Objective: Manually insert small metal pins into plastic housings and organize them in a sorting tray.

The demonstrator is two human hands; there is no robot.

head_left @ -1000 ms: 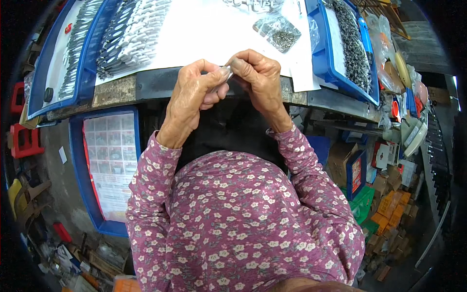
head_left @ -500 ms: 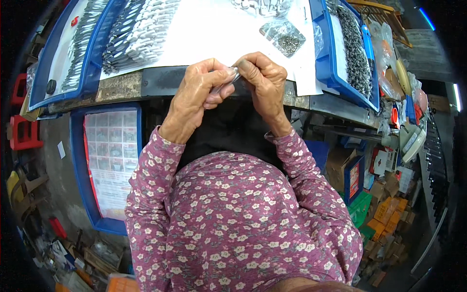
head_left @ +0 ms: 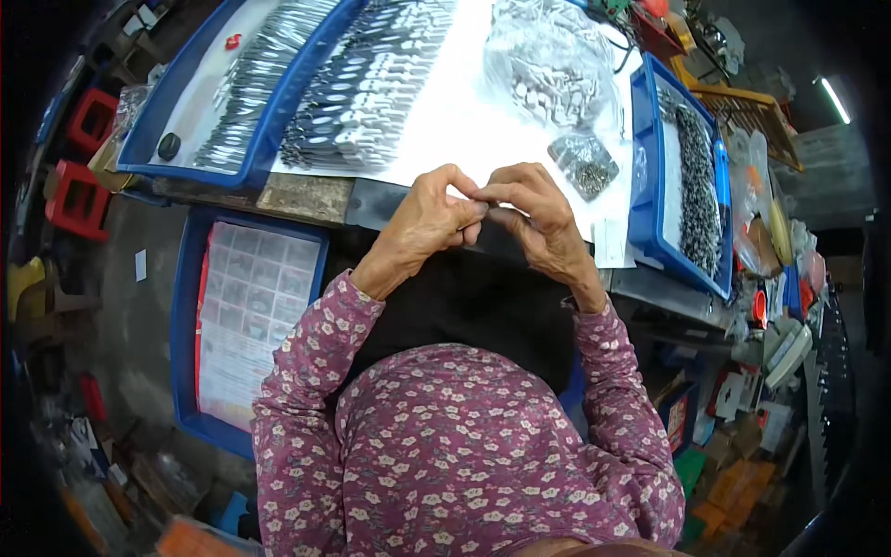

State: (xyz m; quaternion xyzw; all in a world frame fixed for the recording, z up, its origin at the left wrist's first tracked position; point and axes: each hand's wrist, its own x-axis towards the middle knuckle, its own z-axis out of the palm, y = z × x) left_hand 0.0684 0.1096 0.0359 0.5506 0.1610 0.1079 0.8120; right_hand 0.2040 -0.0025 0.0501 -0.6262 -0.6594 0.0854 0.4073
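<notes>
My left hand (head_left: 429,221) and my right hand (head_left: 543,221) meet fingertip to fingertip just in front of the workbench edge. The fingers of both are curled and pinched together. Whatever they pinch is covered by the fingers and too small to name. Beyond them, a white sheet (head_left: 464,116) covers the bench top. Rows of flat silvery metal parts with white ends (head_left: 376,107) lie on it at the left. A clear plastic bag of metal parts (head_left: 557,79) and a small bag of tiny metal pieces (head_left: 587,167) lie past my right hand.
At the far left, a blue tray (head_left: 249,153) holds thin metal parts and a black round cap (head_left: 169,146). Another blue tray (head_left: 650,237) on the right holds small dark pieces. Below the bench at left stands a blue bin (head_left: 186,371). Red stools (head_left: 79,200) stand on the floor.
My view has turned, so the bench sits lower and further right. A small silvery piece that showed between my fingertips is now hidden. Both hands stay together.
</notes>
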